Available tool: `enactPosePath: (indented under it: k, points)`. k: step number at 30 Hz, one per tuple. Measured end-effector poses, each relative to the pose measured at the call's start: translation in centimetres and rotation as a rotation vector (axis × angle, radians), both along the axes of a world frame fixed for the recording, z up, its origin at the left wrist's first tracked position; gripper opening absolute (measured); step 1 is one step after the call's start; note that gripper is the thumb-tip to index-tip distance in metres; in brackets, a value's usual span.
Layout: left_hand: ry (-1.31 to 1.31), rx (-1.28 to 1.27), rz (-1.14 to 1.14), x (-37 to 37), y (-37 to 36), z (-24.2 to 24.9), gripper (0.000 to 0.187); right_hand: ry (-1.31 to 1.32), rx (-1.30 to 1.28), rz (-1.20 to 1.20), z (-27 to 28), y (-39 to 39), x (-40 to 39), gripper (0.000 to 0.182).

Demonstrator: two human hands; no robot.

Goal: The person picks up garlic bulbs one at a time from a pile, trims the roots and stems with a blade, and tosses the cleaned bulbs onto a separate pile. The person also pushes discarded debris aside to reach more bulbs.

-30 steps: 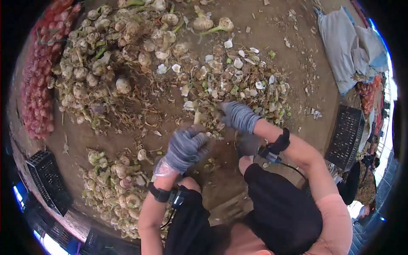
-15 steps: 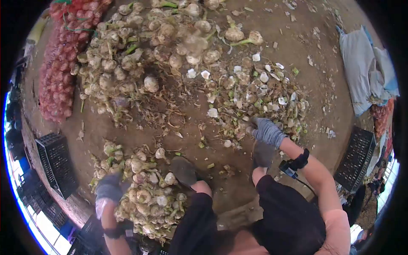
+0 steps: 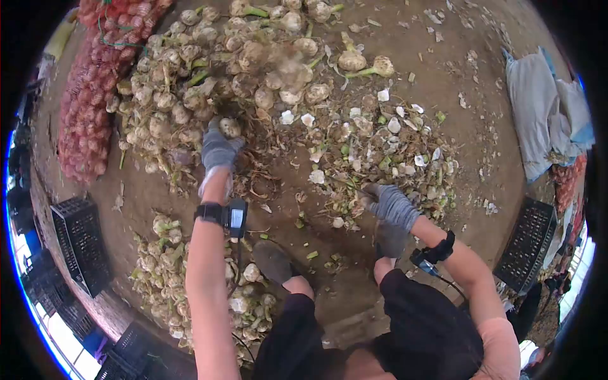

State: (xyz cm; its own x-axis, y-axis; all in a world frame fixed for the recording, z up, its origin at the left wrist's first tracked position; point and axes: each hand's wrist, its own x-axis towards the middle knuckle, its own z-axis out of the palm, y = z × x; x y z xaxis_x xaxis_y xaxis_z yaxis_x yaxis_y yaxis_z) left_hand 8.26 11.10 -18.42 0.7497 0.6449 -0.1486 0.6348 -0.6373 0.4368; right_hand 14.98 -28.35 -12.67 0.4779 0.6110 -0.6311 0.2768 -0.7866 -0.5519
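Note:
My left hand (image 3: 219,151), in a grey glove, reaches to the near edge of the large heap of garlic bulbs (image 3: 161,98). Its fingers are wrapped against a garlic bulb (image 3: 230,128). My right hand (image 3: 391,204), also gloved, is curled beside the pile of cut stems and trimmings (image 3: 411,152). A thin dark tool seems to stick out from its fingers toward the upper left; its shape is hard to make out. A second heap of garlic (image 3: 158,266) lies at the lower left, partly behind my left forearm.
Red mesh sacks of garlic (image 3: 85,126) stand at the left. Black crates are at the left (image 3: 82,244) and right (image 3: 527,244). A pale sack (image 3: 532,107) lies at the far right. My shoes (image 3: 272,261) are between the heaps.
My left hand has moved up and right from the lower garlic heap to a bulb at the large heap. My right hand has shifted slightly down and left.

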Motion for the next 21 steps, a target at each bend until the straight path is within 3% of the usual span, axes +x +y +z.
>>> enactPosePath:
  k: [1,2,3,5,6,8,13,15,16,17,19,20,21]
  points:
    - [-0.201,-0.067,-0.034,0.0,-1.1,1.4,0.062,-0.017,-0.021,-0.008,0.2,0.2,0.1,0.035]
    - [-0.249,-0.280,-0.022,-0.4,-2.7,2.7,0.064,-0.018,-0.029,-0.012,0.5,0.4,0.2,0.035]
    - [-0.244,-0.292,-0.028,-0.8,-5.1,5.1,0.064,-0.056,0.016,-0.050,0.9,0.5,0.2,0.035]
    - [-0.474,-0.840,0.076,-2.0,-9.4,8.3,0.071,-0.091,0.046,-0.094,2.3,1.3,0.1,0.034]
    - [-0.467,-0.853,0.073,-2.8,-11.0,8.0,0.071,-0.136,0.062,-0.049,3.4,2.0,0.2,0.034]
    - [-0.598,-1.118,0.081,-3.9,-13.6,6.6,0.073,-0.265,0.126,0.011,4.8,3.3,-0.1,0.032]
    - [-0.439,-1.060,-0.093,-4.7,-18.0,8.2,0.066,-0.379,0.082,0.231,7.8,6.5,-0.2,0.032]
    - [-0.445,-1.300,0.040,-5.1,-18.6,8.3,0.064,-0.386,0.071,0.333,8.3,7.0,-0.2,0.024]
    - [-0.427,-1.585,0.200,-5.1,-18.6,7.5,0.067,-0.451,0.091,0.373,8.5,7.0,-0.5,0.019]
    - [-0.426,-1.585,0.200,-5.9,-18.7,6.7,0.067,-0.451,0.092,0.372,8.2,6.8,-0.4,0.019]
    - [-0.211,-0.741,-0.437,-7.2,-18.9,6.5,0.046,-0.464,0.117,0.354,7.3,6.2,-0.1,0.018]
    - [-0.086,-0.585,-0.463,-7.3,-19.1,6.2,0.042,-0.506,0.133,0.368,7.1,5.9,-0.1,0.013]
    - [-0.091,-0.584,-0.463,-6.7,-19.1,7.4,0.042,-0.511,0.133,0.370,6.9,5.8,-0.1,0.013]
